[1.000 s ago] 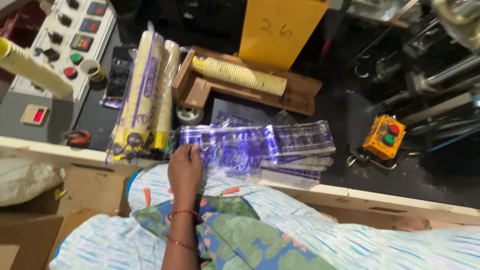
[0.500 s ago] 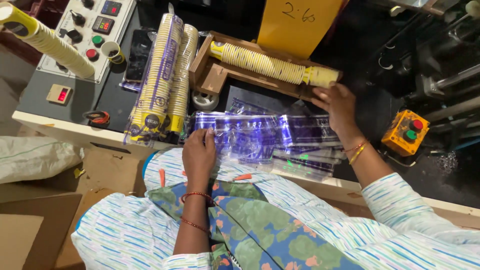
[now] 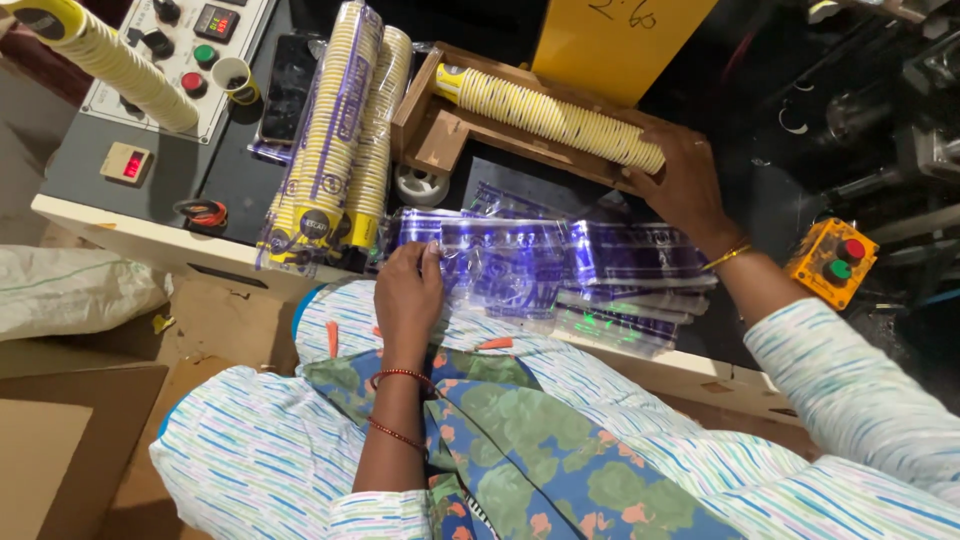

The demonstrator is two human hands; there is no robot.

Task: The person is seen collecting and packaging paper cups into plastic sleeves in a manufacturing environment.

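A grey control panel point(image 3: 120, 110), orange button box point(image 3: 832, 262), wrapped cup sleeves point(image 3: 335, 140).

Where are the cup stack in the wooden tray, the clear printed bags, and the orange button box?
cup stack point(image 3: 550, 115), head view, middle of the row
clear printed bags point(image 3: 520, 260), head view, top bag
orange button box point(image 3: 830, 262), head view, top face

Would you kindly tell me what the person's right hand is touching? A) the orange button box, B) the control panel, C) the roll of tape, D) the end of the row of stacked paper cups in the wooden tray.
D: the right hand rests on the end of the stacked paper cups lying in the wooden tray.
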